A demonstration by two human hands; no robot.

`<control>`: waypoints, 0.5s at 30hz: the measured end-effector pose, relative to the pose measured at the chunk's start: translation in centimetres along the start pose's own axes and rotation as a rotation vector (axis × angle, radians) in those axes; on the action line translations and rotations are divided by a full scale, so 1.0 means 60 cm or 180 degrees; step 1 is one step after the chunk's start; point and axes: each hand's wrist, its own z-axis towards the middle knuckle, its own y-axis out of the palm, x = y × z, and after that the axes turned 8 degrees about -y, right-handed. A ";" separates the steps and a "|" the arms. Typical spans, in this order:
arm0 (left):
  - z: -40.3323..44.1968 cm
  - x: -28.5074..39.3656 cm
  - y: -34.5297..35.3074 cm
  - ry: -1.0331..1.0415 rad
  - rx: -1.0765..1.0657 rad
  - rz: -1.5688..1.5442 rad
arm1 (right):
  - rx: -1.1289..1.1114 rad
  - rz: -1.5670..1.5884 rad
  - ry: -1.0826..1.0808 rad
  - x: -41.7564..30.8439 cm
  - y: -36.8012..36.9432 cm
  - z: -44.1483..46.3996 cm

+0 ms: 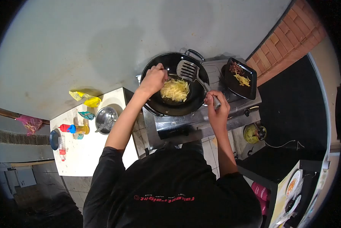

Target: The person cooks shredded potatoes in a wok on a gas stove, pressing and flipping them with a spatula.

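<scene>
A black wok [170, 109] sits on the stove, with pale yellow shredded strips [175, 90], which look like potato, gathered at its bottom. My right hand [218, 106] is wrapped round the handle of a slotted metal spatula [188, 70]. The spatula's blade is tilted over the upper right of the wok, apart from the strips. Over the wok's left side is my left hand [156, 79], its fingers closed and pointing inward near the food. Whatever those fingers hold, if anything, is hidden.
Right of the wok, a black tray [243, 89] holds yellow strips and dark reddish strips on the stove [185, 125]. A white table [79, 155] at left carries a metal bowl [106, 120], squeeze bottles [79, 129] and a yellow packet [92, 101]. A gas cylinder [251, 133] stands lower right.
</scene>
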 end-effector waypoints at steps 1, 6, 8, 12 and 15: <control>0.001 0.005 -0.010 -0.0184 -0.0216 0.0013 | 0.0002 -0.0047 -0.0053 0.003 0.000 -0.002; 0.007 -0.027 -0.001 0.0057 -0.0022 -0.0406 | 0.0022 0.0039 0.0066 0.008 0.001 -0.007; -0.001 -0.027 -0.014 -0.0146 -0.0353 -0.1081 | 0.0014 0.0052 0.0111 0.005 0.000 -0.007; -0.017 -0.046 -0.015 0.0194 -0.0258 -0.1047 | -0.0048 0.0008 0.0158 0.008 0.003 -0.006; -0.039 -0.046 -0.032 0.0006 -0.0372 -0.1099 | -0.0107 0.0000 0.0190 0.008 0.009 -0.004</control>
